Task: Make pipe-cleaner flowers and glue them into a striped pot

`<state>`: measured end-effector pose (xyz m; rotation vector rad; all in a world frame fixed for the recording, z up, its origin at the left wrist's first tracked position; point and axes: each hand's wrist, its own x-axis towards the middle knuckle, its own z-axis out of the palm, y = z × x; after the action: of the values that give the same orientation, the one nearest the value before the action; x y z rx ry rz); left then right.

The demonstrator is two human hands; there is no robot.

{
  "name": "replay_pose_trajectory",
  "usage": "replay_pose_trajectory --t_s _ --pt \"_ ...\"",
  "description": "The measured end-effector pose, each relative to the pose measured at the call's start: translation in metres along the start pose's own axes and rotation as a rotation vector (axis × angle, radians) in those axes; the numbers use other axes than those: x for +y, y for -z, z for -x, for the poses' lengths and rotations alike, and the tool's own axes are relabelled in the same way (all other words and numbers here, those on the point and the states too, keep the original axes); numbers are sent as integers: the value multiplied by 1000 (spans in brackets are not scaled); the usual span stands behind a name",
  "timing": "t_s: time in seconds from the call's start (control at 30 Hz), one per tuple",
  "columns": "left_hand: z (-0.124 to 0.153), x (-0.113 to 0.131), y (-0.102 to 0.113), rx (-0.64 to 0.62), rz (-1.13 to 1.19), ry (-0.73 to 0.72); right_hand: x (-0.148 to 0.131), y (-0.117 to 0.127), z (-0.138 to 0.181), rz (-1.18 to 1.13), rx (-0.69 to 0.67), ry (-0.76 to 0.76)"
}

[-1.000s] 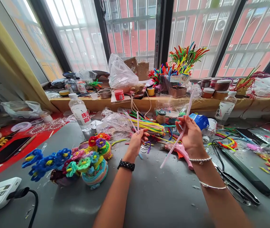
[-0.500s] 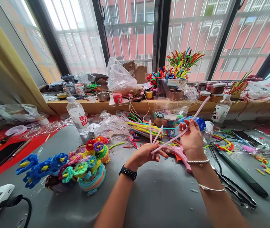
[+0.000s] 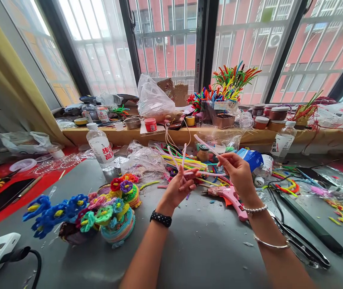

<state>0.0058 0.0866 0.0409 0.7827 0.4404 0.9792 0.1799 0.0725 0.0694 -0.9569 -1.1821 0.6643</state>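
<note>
My left hand (image 3: 177, 190) pinches several pale pink pipe cleaners. Two short ends (image 3: 184, 154) stick up above its fingers in a V. One long pink pipe cleaner (image 3: 209, 174) stretches sideways from the left fingers to my right hand (image 3: 239, 174), which is closed on it between thumb and fingers. From the right fingertips a pink end (image 3: 204, 143) slants up and left; whether it belongs to the same strand is hidden in the grip. A pink glue gun (image 3: 230, 196) lies on the table just below the right hand.
Pipe-cleaner flowers (image 3: 58, 212) in small round pots (image 3: 119, 228) stand at the left. Behind my hands lie bundled pipe cleaners (image 3: 186, 162) and crumpled plastic (image 3: 144, 164). A dark green bar (image 3: 313, 224) and a black-handled tool (image 3: 304, 245) lie right. Water bottles (image 3: 101, 146) stand behind.
My right hand has turned and its grip on the pipe cleaner has shifted; the free end now points up-left instead of up-right. My left hand has tilted upward, still holding the strands.
</note>
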Motion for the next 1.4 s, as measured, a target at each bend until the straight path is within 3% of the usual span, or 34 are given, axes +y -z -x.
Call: replay_pose_trajectory --t_s 0.13,0.3,0.43,0.6,1.0,1.4 --pt "-1 -1 0 44 -37 -82 1 2 0 128 -110 -11" --pt "-3 -3 -2 189 -151 -215 3 3 0 196 -216 -23" --pt "-8 -7 2 322 -290 -322 4 1 1 376 -273 46" --pt "-11 -10 8 438 -354 -355 5 -1 2 538 -318 100" --pt "-9 -7 8 493 -460 -425 8 -2 1 606 -311 125" --pt "-7 -4 7 552 -472 -440 11 -2 1 692 -387 155"
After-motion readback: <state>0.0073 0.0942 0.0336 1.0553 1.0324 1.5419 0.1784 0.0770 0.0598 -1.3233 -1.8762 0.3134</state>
